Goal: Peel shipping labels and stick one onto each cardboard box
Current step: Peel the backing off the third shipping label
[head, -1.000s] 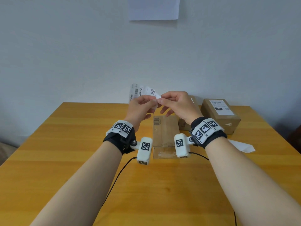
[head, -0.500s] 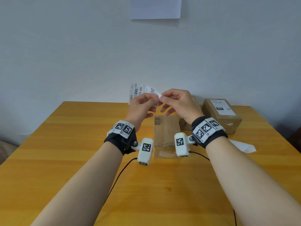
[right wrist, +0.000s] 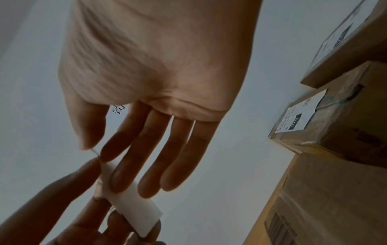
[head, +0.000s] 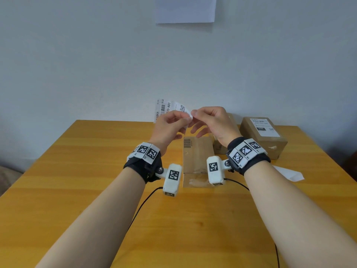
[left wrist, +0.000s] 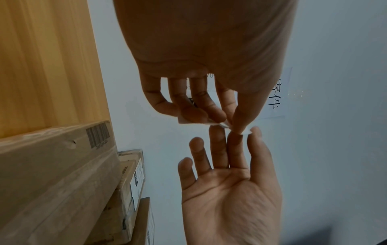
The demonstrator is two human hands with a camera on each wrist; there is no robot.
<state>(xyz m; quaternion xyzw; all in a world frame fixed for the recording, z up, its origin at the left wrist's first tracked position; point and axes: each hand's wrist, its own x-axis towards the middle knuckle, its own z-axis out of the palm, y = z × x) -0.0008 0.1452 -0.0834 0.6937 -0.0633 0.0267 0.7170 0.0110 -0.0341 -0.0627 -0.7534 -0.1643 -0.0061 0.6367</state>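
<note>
A pale wall [head: 77, 55] rises behind a yellow wooden desk [head: 77, 180], with a white sheet of paper [head: 185, 8] stuck high on it. Above the far edge of the desk, the left hand [head: 168, 126] is raised with its fingers [left wrist: 201, 102] curled round a shipping label [head: 168, 108] whose printed barcode face shows to the left of the hand. The right hand [head: 214, 120] meets it from the other side, thumb and forefinger pinching a corner of the label while its other fingers [right wrist: 167, 149] stay loosely extended. Below the hands a long cardboard box [head: 197, 153] lies flat on the desk, a barcode printed on its top and no label. To its right a second box [head: 220, 147] is mostly hidden by the right wrist. Further right stands a third box [head: 264, 140] already bearing a white label [head: 263, 127]. A loose white slip [head: 289, 174] lies on the desk near the right forearm.
</note>
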